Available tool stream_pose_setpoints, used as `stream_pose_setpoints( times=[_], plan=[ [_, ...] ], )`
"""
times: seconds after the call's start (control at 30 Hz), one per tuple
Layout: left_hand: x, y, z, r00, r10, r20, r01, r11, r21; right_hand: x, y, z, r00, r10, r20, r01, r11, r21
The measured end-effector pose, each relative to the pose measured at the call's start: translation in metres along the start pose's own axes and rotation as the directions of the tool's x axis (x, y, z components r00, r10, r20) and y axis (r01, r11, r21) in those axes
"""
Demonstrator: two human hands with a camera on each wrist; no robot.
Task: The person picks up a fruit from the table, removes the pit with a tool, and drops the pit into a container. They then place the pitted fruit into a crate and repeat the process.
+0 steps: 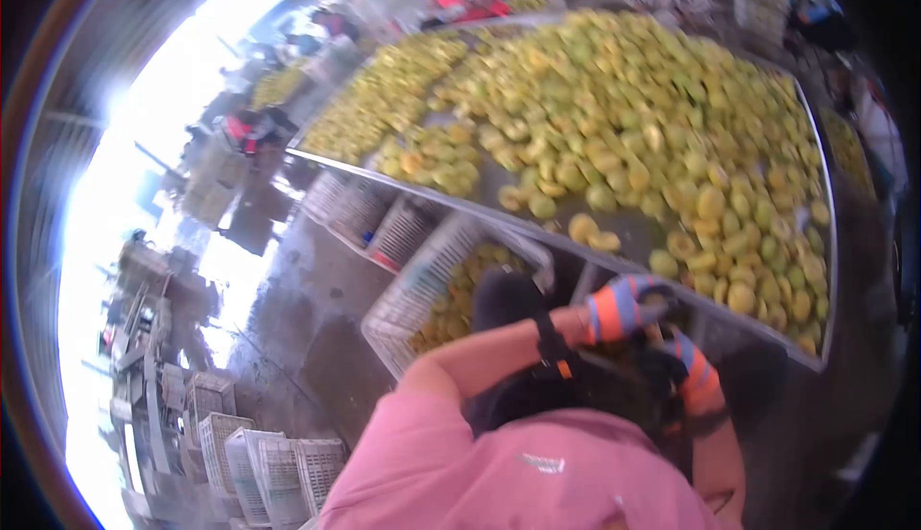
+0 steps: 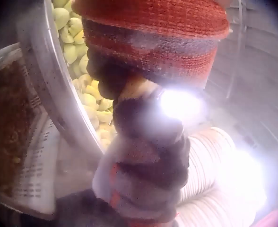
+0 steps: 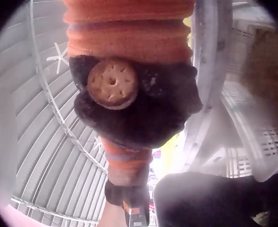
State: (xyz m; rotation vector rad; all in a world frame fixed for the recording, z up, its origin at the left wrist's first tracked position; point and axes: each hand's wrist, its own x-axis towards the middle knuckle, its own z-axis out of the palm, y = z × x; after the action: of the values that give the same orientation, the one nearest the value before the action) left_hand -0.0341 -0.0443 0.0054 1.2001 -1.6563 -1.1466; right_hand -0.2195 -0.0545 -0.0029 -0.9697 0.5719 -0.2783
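Note:
Both hands wear orange and grey knit gloves with dark palms and meet close together at the table's near edge. The left hand [image 1: 624, 309] has its fingers curled round a pale yellowish fruit piece [image 2: 138, 88], mostly covered by the gloves. Just beside it, the right hand [image 1: 697, 379] grips a tool whose round brown pitted end [image 3: 113, 84] shows against the dark palm; its other end is hidden. Halved yellow-green fruits [image 1: 614, 127] lie heaped across the metal-rimmed table [image 1: 499, 212] in front of the hands.
A white plastic crate [image 1: 389, 324] with fruit pieces stands under the table edge, left of the knees. More crates [image 1: 278, 472] are stacked on the wet floor at the lower left. Other people and fruit tables are blurred in the background.

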Motion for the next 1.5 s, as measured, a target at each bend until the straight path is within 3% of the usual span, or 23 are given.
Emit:
stream_pose_setpoints(
  times=[0.07,0.13,0.2,0.27,0.37,0.47,0.57,0.7,0.8,0.83,0.93,0.97,1.0,1.07,1.1,1.23,1.27,1.3,1.33,1.37,1.43,1.47,1.5],
  plan=[
    [-0.006,0.014,0.0,0.999,0.052,0.007,-0.052,0.996,0.077,0.0,0.009,-0.02,0.996,0.081,0.032,-0.078,0.993,-0.09],
    [-0.011,0.018,-0.003,0.983,0.175,0.054,-0.183,0.945,0.271,-0.006,0.003,-0.007,0.999,-0.034,0.022,0.036,0.995,-0.097],
    [-0.014,0.02,-0.003,0.933,0.351,0.08,-0.36,0.896,0.259,-0.01,0.0,-0.007,0.988,0.014,0.153,-0.009,0.999,-0.033],
    [-0.017,0.038,-0.007,0.884,0.424,0.196,-0.466,0.821,0.329,-0.019,-0.009,-0.002,0.954,0.05,0.295,-0.048,0.999,-0.015],
    [-0.024,0.084,-0.016,0.715,0.531,0.454,-0.698,0.581,0.419,-0.038,-0.029,0.013,0.85,0.122,0.512,-0.103,0.993,-0.065],
    [-0.028,0.122,-0.024,0.55,0.516,0.656,-0.835,0.356,0.42,-0.036,-0.034,0.024,0.753,0.114,0.647,-0.102,0.993,-0.057],
    [-0.017,0.141,-0.028,0.585,0.441,0.68,-0.797,0.466,0.384,-0.032,-0.038,0.028,0.685,0.052,0.726,-0.075,0.997,-0.001],
    [-0.013,0.101,-0.024,0.694,0.627,0.354,-0.718,0.638,0.277,-0.033,-0.05,0.026,0.781,0.059,0.621,-0.108,0.993,0.041],
    [-0.02,0.072,-0.014,0.875,0.474,0.101,-0.484,0.849,0.21,-0.019,-0.029,0.019,0.858,-0.114,0.501,0.104,0.993,0.048],
    [-0.024,0.071,-0.009,0.925,0.379,0.032,-0.379,0.912,0.157,-0.015,-0.022,0.015,0.87,-0.057,0.49,0.008,0.995,0.101],
    [-0.025,0.058,0.005,0.967,0.201,-0.16,-0.206,0.978,-0.018,-0.004,-0.008,0.008,0.866,-0.037,0.499,-0.085,0.972,0.219],
    [-0.024,0.057,0.009,0.976,0.085,-0.198,-0.111,0.986,-0.121,0.0,0.0,0.005,0.84,-0.014,0.542,-0.247,0.88,0.405],
    [-0.021,0.048,0.009,0.975,0.095,-0.203,-0.119,0.987,-0.111,0.004,0.008,0.003,0.812,0.01,0.583,-0.405,0.73,0.551],
    [-0.011,0.013,0.01,0.97,0.12,-0.21,-0.142,0.986,-0.092,0.008,0.023,-0.001,0.833,-0.125,0.539,-0.287,0.735,0.614],
    [-0.005,-0.006,0.006,0.86,0.492,-0.137,-0.39,0.805,0.447,0.005,0.022,0.004,0.849,-0.186,0.495,-0.185,0.773,0.607],
    [-0.007,-0.037,0.016,0.878,0.444,-0.179,-0.308,0.811,0.498,0.021,0.038,-0.021,0.851,-0.196,0.487,-0.228,0.698,0.679],
    [-0.009,-0.041,0.015,0.919,0.146,-0.365,-0.166,0.986,-0.025,0.018,0.043,-0.026,0.875,-0.172,0.452,-0.213,0.703,0.679],
    [-0.01,-0.045,0.013,0.904,-0.206,-0.375,-0.04,0.832,-0.553,0.017,0.05,-0.033,0.894,-0.142,0.426,-0.207,0.712,0.671],
    [-0.012,-0.049,0.01,0.843,-0.499,-0.202,0.019,0.403,-0.915,0.018,0.056,-0.04,0.908,-0.11,0.404,-0.206,0.722,0.66],
    [-0.014,-0.051,0.006,0.776,-0.579,-0.25,0.034,0.434,-0.9,0.021,0.062,-0.048,0.889,-0.01,0.457,-0.344,0.644,0.683],
    [-0.025,-0.044,0.0,0.803,-0.524,-0.285,0.053,0.539,-0.841,0.033,0.064,-0.042,0.978,0.204,0.04,-0.193,0.817,0.544],
    [-0.027,-0.044,-0.002,0.793,-0.547,-0.267,0.078,0.526,-0.847,0.037,0.065,-0.04,0.948,0.249,-0.197,-0.144,0.89,0.433],
    [-0.029,-0.043,-0.005,0.783,-0.57,-0.248,0.103,0.512,-0.853,0.05,0.082,-0.057,0.95,0.277,-0.141,-0.147,0.801,0.581]
  ],
)
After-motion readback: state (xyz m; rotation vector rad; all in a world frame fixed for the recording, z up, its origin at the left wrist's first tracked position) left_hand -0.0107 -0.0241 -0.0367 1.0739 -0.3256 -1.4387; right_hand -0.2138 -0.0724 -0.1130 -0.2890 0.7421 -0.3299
